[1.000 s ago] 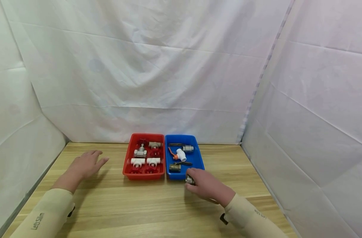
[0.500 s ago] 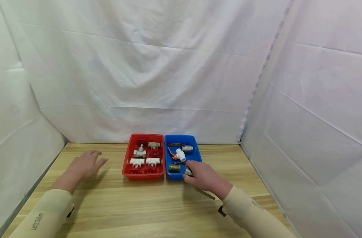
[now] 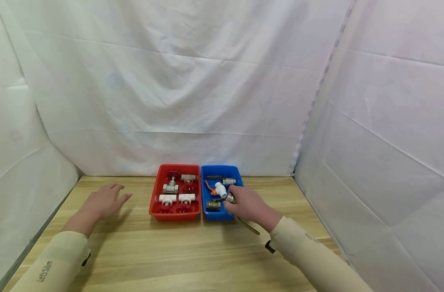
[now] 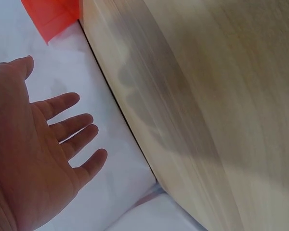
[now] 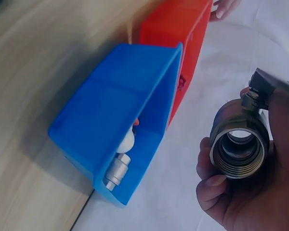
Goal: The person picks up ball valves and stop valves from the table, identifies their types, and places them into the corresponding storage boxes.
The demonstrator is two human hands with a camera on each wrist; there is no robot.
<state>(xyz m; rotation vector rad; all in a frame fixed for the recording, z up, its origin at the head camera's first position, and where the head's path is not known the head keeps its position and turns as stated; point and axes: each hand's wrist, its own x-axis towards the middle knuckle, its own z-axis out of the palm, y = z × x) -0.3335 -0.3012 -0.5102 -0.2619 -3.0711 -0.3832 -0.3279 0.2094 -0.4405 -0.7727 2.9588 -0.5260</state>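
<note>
My right hand [image 3: 249,205] grips a metal ball valve [image 5: 238,137] by its body, over the near right corner of the blue bin [image 3: 211,216]. The valve's threaded bore faces the right wrist camera, and its lever handle [image 3: 249,226] sticks out below the hand in the head view. Inside that bin lie a brass valve [image 3: 212,205], a white valve [image 3: 220,190] with an orange handle, and a silver valve [image 3: 228,181] with a dark lever. My left hand [image 3: 102,203] hovers over the left side of the table, fingers spread and holding nothing.
Against the blue bin's left side stands a red bin [image 3: 175,217]. It holds several valves with red round handles, among them a silver one [image 3: 170,187] and white ones [image 3: 187,198]. A white sheet [image 3: 192,81] hangs behind the wooden table [image 3: 163,251], with more sheeting at both sides.
My right hand has carried the ball valve forward and slightly left, from before the blue bin to over its near right corner. The left hand has stayed in place.
</note>
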